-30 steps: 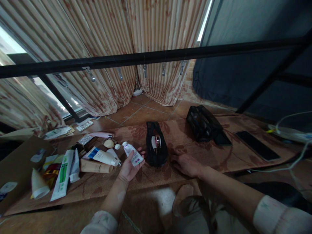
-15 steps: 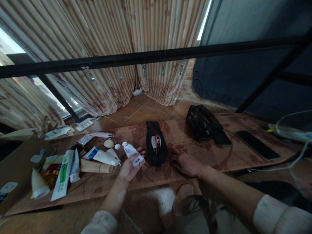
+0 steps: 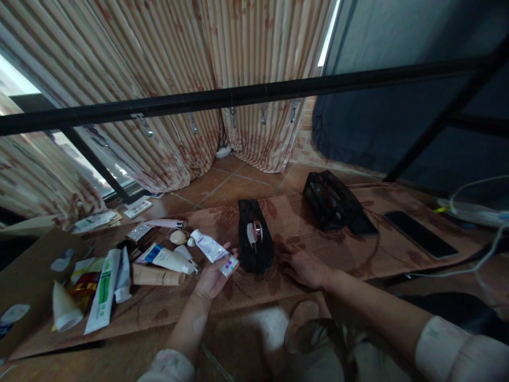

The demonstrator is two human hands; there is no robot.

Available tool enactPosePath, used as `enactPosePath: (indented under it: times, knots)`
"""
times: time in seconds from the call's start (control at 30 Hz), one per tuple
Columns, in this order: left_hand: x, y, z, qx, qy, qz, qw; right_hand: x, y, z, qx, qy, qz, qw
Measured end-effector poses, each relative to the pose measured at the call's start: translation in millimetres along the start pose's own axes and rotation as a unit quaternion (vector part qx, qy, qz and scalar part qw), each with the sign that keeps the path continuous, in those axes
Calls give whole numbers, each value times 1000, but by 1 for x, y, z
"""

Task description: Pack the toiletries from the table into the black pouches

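Observation:
Across the palm and fingers of my left hand (image 3: 211,280) lies a white squeeze tube (image 3: 211,248) with purple marks, its cap end pointing up and left. My left fingers curl partly around its flat end, palm up. My right hand (image 3: 299,266) rests on the brown cloth with fingers stretched out and holds nothing visible. Between my hands stands a small black pouch (image 3: 265,259), its top gaping, with a few pinkish and white cosmetic items (image 3: 254,232) inside. Left of my left hand lie a white-and-blue tube (image 3: 170,257) and a beige tube (image 3: 155,274).
More tubes, including a green-and-white tube (image 3: 104,286), lie beside a cardboard box (image 3: 37,265) at the left. A black mesh case (image 3: 330,201) and a phone (image 3: 420,233) are on the right. A dark metal rail (image 3: 254,95) crosses beyond the cloth.
The white tube has turned in my left hand; its cap end has shifted left and its flat end sits nearer the pouch. My right hand has stayed in place.

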State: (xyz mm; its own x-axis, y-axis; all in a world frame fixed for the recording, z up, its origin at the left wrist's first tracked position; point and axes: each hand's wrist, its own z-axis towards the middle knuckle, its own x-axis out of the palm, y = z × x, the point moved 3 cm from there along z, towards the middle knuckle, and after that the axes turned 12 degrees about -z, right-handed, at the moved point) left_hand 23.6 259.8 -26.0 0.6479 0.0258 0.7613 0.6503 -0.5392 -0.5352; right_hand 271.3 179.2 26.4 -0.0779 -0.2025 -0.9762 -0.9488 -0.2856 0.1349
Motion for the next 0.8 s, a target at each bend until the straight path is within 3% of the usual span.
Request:
enactPosePath:
  times: [0.17, 0.27, 0.33, 0.43, 0.53, 0.63, 0.8]
  knots:
    - [1, 3, -3, 27, -17, 15, 999, -1, 1, 0, 3, -6, 6, 1000]
    - [4, 1, -5, 76, -37, 82, 993, -2, 1, -1, 2, -12, 6, 1000]
    - [7, -8, -6, 128, -56, 177, 974, -3, 1, -1, 4, -12, 3, 1000]
    - [13, -30, -5, 203, -87, 343, 913, -4, 2, 0, 6, -10, -3, 1000]
    - [16, -44, -5, 240, -107, 437, 860, -6, 2, -1, 2, -13, -4, 1000]
    - [11, -40, -7, 238, -115, 461, 847, -7, 2, -1, 2, -13, 3, 1000]
    - [0, -24, -12, 241, -102, 459, 849, -6, 0, -1, 2, -11, 16, 1000]
